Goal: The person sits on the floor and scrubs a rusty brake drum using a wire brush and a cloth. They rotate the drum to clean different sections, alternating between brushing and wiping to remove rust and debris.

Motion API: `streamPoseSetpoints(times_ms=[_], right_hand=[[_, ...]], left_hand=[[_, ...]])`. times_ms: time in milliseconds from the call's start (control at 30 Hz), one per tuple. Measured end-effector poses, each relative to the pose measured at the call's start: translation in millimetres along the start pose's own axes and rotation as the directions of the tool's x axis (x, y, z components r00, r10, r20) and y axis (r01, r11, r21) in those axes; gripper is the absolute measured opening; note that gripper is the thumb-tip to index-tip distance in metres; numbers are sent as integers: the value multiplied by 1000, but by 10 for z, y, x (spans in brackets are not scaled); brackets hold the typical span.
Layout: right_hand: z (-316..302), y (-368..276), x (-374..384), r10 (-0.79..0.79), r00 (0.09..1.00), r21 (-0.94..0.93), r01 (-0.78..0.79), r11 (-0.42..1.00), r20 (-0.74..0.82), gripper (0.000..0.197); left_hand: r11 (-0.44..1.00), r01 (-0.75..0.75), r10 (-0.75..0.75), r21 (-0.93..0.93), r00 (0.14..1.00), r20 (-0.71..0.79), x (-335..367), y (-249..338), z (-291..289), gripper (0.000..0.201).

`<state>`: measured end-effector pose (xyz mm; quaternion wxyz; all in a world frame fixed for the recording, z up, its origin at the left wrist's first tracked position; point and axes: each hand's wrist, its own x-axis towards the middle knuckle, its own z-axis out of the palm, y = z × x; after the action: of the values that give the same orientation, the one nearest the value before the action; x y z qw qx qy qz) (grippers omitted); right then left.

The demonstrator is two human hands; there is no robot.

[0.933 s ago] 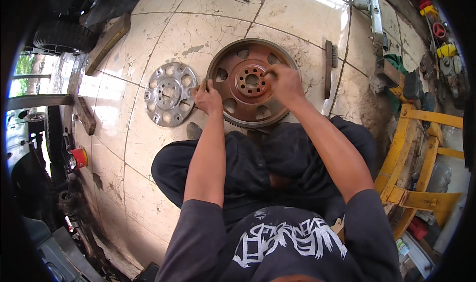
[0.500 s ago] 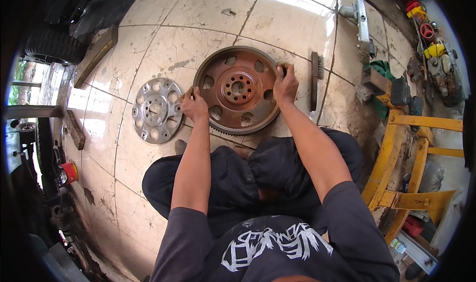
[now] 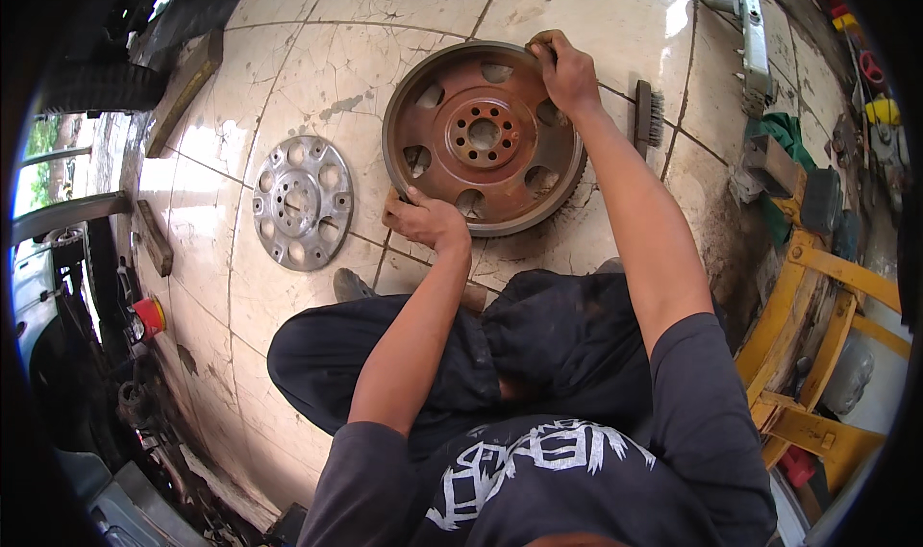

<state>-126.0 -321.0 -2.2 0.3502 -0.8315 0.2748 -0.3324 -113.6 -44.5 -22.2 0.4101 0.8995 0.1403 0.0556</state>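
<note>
1. Step in hand: judged as two-handed handling of a round, rust-brown metal flywheel with a dark toothed rim [image 3: 529, 141], located at the upper centre of the frame over the cream tiled floor [image 3: 221, 287].
2. Left hand [image 3: 430, 223]: fingers grasped the flywheel's rim at its lower left, thumb uppermost.
3. Right hand [image 3: 569, 74]: fingers were curled on the rim at its upper right.
4. Next move: probably called for secure opposed grips and clearance from the silver perforated metal disc [image 3: 310, 201], left of centre, and the brown-backed wire brush [image 3: 642, 119], right of centre.
5. Visibility: the flywheel's underside was hidden; floor contact could not be determined. The yellow metal frame [image 3: 846, 273] was cut off at the right.
</note>
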Motion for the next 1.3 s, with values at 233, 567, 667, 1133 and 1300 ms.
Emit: streamPoseSetpoints(times_ms=[233,567,667,1133,1300], right_hand=[[1,-31,-83,78,997,-87,-80,993,-16,23],[-175,-352,-481,147,978,-173,-172,970,-146,27],[-325,-1145,-451,15,992,-72,-6,997,129,23],[-755,-1328,-1174,37,557,-247,307,919,830,14],[-738,-1289,-1144,251,451,-356,165,920,857,13]], left_hand=[[996,38,-43,77,997,70,-9,18,-129,37],[981,126,-176,148,903,392,306,74,-678,55],[882,469,-377,-54,768,517,375,-202,-833,70],[531,827,-508,-182,483,713,-248,151,-1137,82],[664,730,-496,-162,592,636,-274,84,-1026,88]])
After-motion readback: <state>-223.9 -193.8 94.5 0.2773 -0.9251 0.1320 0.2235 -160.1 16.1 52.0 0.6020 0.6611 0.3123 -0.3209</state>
